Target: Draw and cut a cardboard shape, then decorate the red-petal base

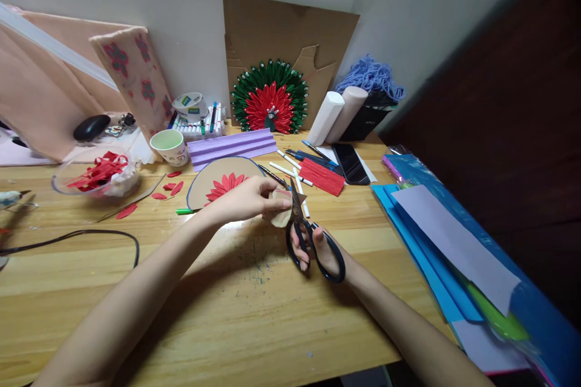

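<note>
My left hand [254, 198] pinches a small beige piece of card [280, 216] between thumb and fingers, above the table. My right hand [320, 251] has its thumb and fingers through the black handles of a pair of scissors [296, 208]. The scissors point up and away, their blades at the right edge of the card; whether they are cutting into it I cannot tell. Behind my left hand lies a rounded cardboard piece [204, 180] with a blue edge, bearing red petals [227, 184] in a fan. My forearm and hand hide part of it.
Red crepe paper [322, 176], white markers [301, 193] and a phone [351, 164] lie beyond my hands. A paper cup [169, 146] and a bowl [61, 184] of red scraps stand left. Blue folders [413, 242] line the right edge. A peacock-like decorated cardboard [290, 30] leans on the wall.
</note>
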Motion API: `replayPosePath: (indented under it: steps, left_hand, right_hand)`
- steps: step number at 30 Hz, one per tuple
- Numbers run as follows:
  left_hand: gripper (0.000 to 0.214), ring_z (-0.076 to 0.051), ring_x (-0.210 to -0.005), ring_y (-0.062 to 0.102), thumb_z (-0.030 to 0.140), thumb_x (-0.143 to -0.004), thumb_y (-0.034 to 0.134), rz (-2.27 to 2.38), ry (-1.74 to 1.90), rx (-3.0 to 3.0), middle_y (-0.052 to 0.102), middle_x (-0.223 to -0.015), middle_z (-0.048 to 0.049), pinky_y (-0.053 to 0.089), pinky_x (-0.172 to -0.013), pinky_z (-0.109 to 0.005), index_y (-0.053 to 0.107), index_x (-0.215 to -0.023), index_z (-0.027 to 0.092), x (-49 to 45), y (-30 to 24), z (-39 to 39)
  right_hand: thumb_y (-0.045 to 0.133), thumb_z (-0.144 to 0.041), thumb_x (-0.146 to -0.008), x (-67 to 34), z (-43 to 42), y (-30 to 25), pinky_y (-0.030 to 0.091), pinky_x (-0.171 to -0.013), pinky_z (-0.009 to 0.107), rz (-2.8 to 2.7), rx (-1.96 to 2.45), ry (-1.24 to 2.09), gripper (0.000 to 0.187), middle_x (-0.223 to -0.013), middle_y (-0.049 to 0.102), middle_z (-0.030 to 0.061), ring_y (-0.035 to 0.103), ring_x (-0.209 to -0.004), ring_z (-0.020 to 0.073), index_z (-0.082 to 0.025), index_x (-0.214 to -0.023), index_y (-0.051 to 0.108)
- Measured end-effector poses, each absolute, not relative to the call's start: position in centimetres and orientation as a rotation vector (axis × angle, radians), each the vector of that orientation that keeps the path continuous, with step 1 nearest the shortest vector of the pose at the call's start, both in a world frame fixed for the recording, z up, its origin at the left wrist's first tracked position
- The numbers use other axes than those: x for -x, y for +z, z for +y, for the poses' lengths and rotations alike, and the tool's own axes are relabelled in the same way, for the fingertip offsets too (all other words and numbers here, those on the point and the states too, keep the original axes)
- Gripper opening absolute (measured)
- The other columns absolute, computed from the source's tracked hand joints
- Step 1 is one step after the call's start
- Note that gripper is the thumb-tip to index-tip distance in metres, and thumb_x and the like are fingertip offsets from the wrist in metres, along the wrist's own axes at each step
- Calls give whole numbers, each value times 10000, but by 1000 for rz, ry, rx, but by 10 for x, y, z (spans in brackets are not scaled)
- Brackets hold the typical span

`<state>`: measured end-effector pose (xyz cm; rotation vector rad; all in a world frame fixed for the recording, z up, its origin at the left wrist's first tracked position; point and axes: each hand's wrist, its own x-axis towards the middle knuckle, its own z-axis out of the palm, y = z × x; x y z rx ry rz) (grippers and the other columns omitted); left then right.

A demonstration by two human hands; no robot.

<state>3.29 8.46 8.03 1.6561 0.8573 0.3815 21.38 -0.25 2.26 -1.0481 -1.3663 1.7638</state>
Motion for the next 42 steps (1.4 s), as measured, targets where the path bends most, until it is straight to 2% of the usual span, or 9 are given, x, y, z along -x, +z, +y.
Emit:
replayPosePath:
  steps: [6, 12, 16, 19, 23, 28, 33, 37, 42]
  left_hand:
    - [301, -94, -582, 485, 415, -750, 640, 777, 374, -1541, 567, -670, -3, 376, -551, -226, 651, -846, 129, -29, 84, 88]
    - [306, -107, -734, 536, 444, -797, 589, 837, 627, -1334, 595, -821, -28, 421, -671, -234, 634, -848, 146, -36, 80, 84]
    - [274, -126, -785, 562, 408, -773, 623, 857, 683, -1236, 621, -834, -34, 438, -720, -252, 625, -832, 141, -50, 78, 74]
    - [234, -110, -719, 559, 357, -743, 658, 880, 690, -1212, 624, -777, -16, 440, -699, -247, 619, -792, 132, -58, 80, 67]
    - [189, -104, -651, 560, 301, -711, 679, 954, 676, -1198, 618, -693, 1, 447, -682, -254, 593, -713, 133, -63, 85, 62]
    - [201, -113, -693, 575, 310, -698, 680, 969, 738, -1153, 625, -717, 0, 449, -698, -252, 570, -709, 142, -65, 86, 61]
    - [226, -103, -664, 566, 328, -704, 680, 948, 712, -1248, 613, -695, 11, 443, -662, -235, 546, -697, 146, -62, 85, 61]
    - [238, -133, -662, 595, 353, -717, 670, 858, 430, -1356, 627, -698, -15, 467, -636, -263, 571, -744, 138, -56, 86, 60]
    - [190, -131, -684, 593, 330, -756, 617, 862, 442, -1484, 641, -748, -30, 471, -635, -253, 601, -768, 142, -53, 91, 59]
  right_hand:
    - [520, -851, -512, -213, -1, 21, 288, -286, 183, -1221, 1190, 1653, 676, -365, 377, -101, 327, -273, 59, -199, -662, 428]
    - [493, -811, -618, -214, 5, 15, 398, -362, 211, -1062, 1093, 1565, 639, -392, 436, -78, 442, -324, 85, -179, -710, 482]
    - [641, -553, -723, -211, 6, 24, 522, -537, 270, -1066, 1139, 1405, 412, -469, 505, -65, 529, -428, 106, -165, -802, 528]
    - [672, -447, -725, -212, 8, 28, 528, -538, 278, -1075, 1184, 1288, 315, -454, 506, -62, 546, -438, 119, -176, -765, 518]
    - [657, -437, -719, -218, 12, 26, 503, -458, 257, -939, 1047, 1262, 299, -408, 445, -103, 473, -357, 94, -197, -792, 495]
    - [634, -424, -749, -221, 11, 25, 501, -467, 237, -896, 940, 1358, 298, -445, 482, -97, 486, -385, 86, -187, -868, 498]
    - [654, -390, -762, -220, 11, 25, 480, -447, 235, -972, 1040, 1213, 270, -406, 451, -110, 459, -349, 85, -192, -817, 479]
    - [629, -421, -786, -226, 15, 26, 461, -452, 235, -1031, 1087, 1146, 265, -422, 464, -89, 474, -368, 93, -192, -753, 498]
    - [565, -471, -819, -227, 15, 30, 473, -476, 237, -1015, 1050, 1234, 307, -425, 470, -70, 486, -388, 98, -183, -724, 515]
